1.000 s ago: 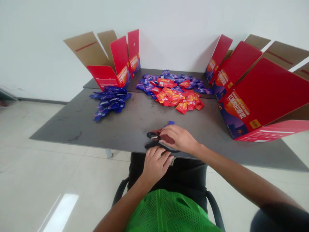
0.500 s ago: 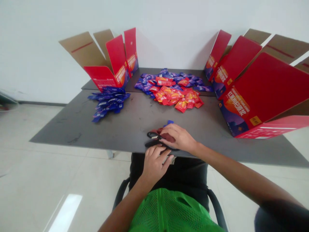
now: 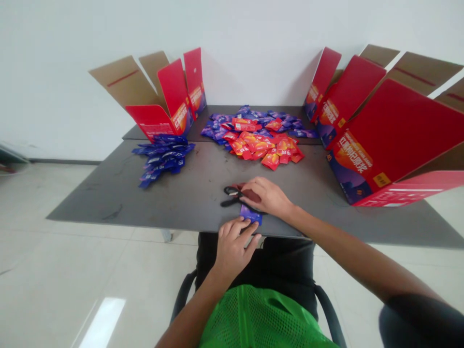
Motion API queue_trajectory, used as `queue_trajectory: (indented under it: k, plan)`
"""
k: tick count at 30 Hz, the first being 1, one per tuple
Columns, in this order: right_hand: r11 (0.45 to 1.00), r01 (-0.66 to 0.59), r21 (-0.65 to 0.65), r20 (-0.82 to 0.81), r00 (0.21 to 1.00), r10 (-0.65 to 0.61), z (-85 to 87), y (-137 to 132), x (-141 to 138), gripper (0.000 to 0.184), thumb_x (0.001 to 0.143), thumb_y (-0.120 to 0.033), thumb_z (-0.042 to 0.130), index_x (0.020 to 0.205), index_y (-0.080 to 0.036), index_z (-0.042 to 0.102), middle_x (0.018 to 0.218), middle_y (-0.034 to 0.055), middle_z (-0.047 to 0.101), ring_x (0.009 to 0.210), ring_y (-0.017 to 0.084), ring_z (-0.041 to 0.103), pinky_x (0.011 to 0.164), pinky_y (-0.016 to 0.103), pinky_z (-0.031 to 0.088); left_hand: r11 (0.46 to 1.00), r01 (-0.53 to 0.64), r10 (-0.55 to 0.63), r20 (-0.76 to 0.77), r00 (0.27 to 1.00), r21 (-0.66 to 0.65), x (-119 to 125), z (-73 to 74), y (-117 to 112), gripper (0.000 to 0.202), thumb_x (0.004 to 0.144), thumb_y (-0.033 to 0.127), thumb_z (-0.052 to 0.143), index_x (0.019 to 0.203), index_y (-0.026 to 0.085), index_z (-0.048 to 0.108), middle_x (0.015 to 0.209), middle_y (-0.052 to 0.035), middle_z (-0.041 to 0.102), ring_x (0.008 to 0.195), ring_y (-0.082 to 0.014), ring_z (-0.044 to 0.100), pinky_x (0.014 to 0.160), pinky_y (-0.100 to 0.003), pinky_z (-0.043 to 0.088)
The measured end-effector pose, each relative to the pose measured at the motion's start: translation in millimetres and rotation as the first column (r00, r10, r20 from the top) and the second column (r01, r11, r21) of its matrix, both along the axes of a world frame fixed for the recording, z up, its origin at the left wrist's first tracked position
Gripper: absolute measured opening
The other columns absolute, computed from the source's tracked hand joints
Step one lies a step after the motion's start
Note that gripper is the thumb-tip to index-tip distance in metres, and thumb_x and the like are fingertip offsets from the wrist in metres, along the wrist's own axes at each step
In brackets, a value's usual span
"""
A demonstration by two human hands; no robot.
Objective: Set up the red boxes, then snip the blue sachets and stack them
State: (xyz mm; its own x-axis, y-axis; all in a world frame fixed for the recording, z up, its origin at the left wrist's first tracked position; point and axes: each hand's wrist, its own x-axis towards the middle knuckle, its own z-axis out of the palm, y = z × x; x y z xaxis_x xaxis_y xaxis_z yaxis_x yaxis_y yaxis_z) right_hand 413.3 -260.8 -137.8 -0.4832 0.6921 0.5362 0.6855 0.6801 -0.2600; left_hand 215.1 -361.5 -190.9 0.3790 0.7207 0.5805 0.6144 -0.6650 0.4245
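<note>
A small purple sachet (image 3: pixel 251 215) lies flat near the front edge of the table. The spread fingertips of my left hand (image 3: pixel 232 244) rest on its near end. My right hand (image 3: pixel 267 197) curls around a small reddish-brown object (image 3: pixel 252 196), mostly covered by my fingers, so its kind does not show. Attached to it or beside it is a black loop (image 3: pixel 231 192) with a small silvery piece, and a black strip extends below my palm. The sachet's far end disappears beneath this object.
Blue sachets (image 3: pixel 163 157) form a stack on the left. Purple and red-orange sachets (image 3: pixel 259 142) are heaped at the back middle. An open red carton (image 3: pixel 150 118) stands at the back left; several red cartons (image 3: pixel 362 154) with raised flaps line the right side of the grey table (image 3: pixel 90 193).
My right hand has moved slightly away from me with the reddish-brown object. More of the purple sachet now shows between my hands, and the blue bit beyond my right hand is gone from view.
</note>
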Motion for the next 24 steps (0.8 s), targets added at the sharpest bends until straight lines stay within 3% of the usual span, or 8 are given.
queue_trajectory:
  k: [4, 7, 11, 14, 16, 18, 21, 24]
  plan:
    - [0.993, 0.103, 0.051, 0.003, 0.995, -0.104, 13.6, 30.4, 14.2, 0.021, 0.1, -0.038, 0.064, 0.113, -0.022, 0.066, 0.111, 0.0111, 0.07, 0.101, 0.027, 0.067, 0.086, 0.042, 0.056, 1.0, -0.009, 0.009, 0.013, 1.0, 0.004, -0.2, -1.3, 0.1, 0.027, 0.1, 0.032, 0.067, 0.126, 0.027, 0.073, 0.118, -0.0075, 0.074, 0.119, -0.0261, 0.064, 0.1, -0.043, 0.047]
    - [0.998, 0.048, 0.045, -0.055, 0.997, -0.046, 20.6, 3.7, 1.6, 0.025, 0.101, -0.041, 0.063, 0.12, -0.025, 0.063, 0.12, 0.0098, 0.069, 0.109, 0.025, 0.065, 0.093, 0.041, 0.055, 1.0, -0.003, 0.003, 0.012, 1.0, 0.002, 0.5, -1.8, -0.3, 0.027, 0.1, 0.032, 0.067, 0.125, 0.026, 0.074, 0.117, -0.0075, 0.073, 0.119, -0.0262, 0.063, 0.099, -0.043, 0.047]
    - [0.993, -0.108, -0.04, -0.008, 0.994, 0.108, 6.2, -23.5, -12.7, 0.022, 0.102, -0.04, 0.061, 0.118, -0.026, 0.063, 0.116, 0.0069, 0.071, 0.103, 0.021, 0.067, 0.087, 0.036, 0.056, 1.0, -0.016, 0.016, -0.006, 1.0, -0.019, 0.8, -0.8, -0.9, 0.02, 0.098, 0.032, 0.068, 0.115, 0.025, 0.077, 0.11, -0.0073, 0.073, 0.112, -0.0264, 0.064, 0.095, -0.042, 0.047]
    - [1.0, 0.002, -0.002, 0.021, 1.0, -0.002, -2.1, 4.5, 0.7, 0.024, 0.1, -0.042, 0.064, 0.114, -0.022, 0.065, 0.109, 0.0082, 0.071, 0.097, 0.022, 0.067, 0.083, 0.037, 0.056, 1.0, -0.009, 0.009, 0.007, 1.0, -0.005, 0.6, 0.1, -0.8, 0.025, 0.099, 0.031, 0.068, 0.122, 0.025, 0.075, 0.116, -0.0076, 0.073, 0.117, -0.0265, 0.063, 0.099, -0.042, 0.046]
    - [0.996, 0.083, 0.032, 0.041, 0.996, -0.084, 2.7, 26.5, 12.9, 0.023, 0.099, -0.04, 0.064, 0.111, -0.021, 0.065, 0.107, 0.0102, 0.071, 0.095, 0.025, 0.067, 0.081, 0.039, 0.056, 1.0, -0.008, 0.008, 0.02, 1.0, 0.002, 0.5, 0.3, -0.8, 0.027, 0.099, 0.03, 0.069, 0.125, 0.025, 0.074, 0.118, -0.0074, 0.073, 0.119, -0.0261, 0.063, 0.1, -0.042, 0.046]
    - [0.993, 0.108, 0.051, 0.025, 0.994, -0.11, 12.7, 30.7, 16.9, 0.022, 0.1, -0.039, 0.063, 0.112, -0.021, 0.065, 0.11, 0.0113, 0.071, 0.099, 0.026, 0.067, 0.084, 0.041, 0.056, 1.0, -0.014, 0.014, 0.025, 1.0, 0.0, 0.6, 0.3, -1.0, 0.026, 0.099, 0.031, 0.069, 0.124, 0.026, 0.074, 0.117, -0.007, 0.074, 0.118, -0.0256, 0.063, 0.1, -0.042, 0.046]
    - [0.998, 0.043, 0.041, -0.059, 0.997, -0.04, 20.5, 0.3, 3.7, 0.025, 0.101, -0.04, 0.063, 0.12, -0.024, 0.062, 0.121, 0.0091, 0.07, 0.11, 0.024, 0.066, 0.093, 0.04, 0.056, 1.0, -0.013, 0.013, 0.013, 1.0, -0.013, 0.7, 0.6, -1.8, 0.025, 0.099, 0.032, 0.068, 0.122, 0.026, 0.075, 0.116, -0.0073, 0.074, 0.116, -0.0262, 0.063, 0.097, -0.042, 0.046]
    - [0.994, -0.102, -0.041, -0.029, 0.994, 0.101, 12.1, -28.0, -11.5, 0.022, 0.103, -0.038, 0.06, 0.122, -0.026, 0.062, 0.12, 0.006, 0.071, 0.108, 0.021, 0.067, 0.092, 0.036, 0.056, 0.999, -0.024, 0.023, -0.012, 1.0, -0.035, 0.6, 1.3, -2.2, 0.018, 0.099, 0.033, 0.068, 0.111, 0.025, 0.078, 0.108, -0.0072, 0.073, 0.11, -0.0267, 0.064, 0.093, -0.042, 0.046]
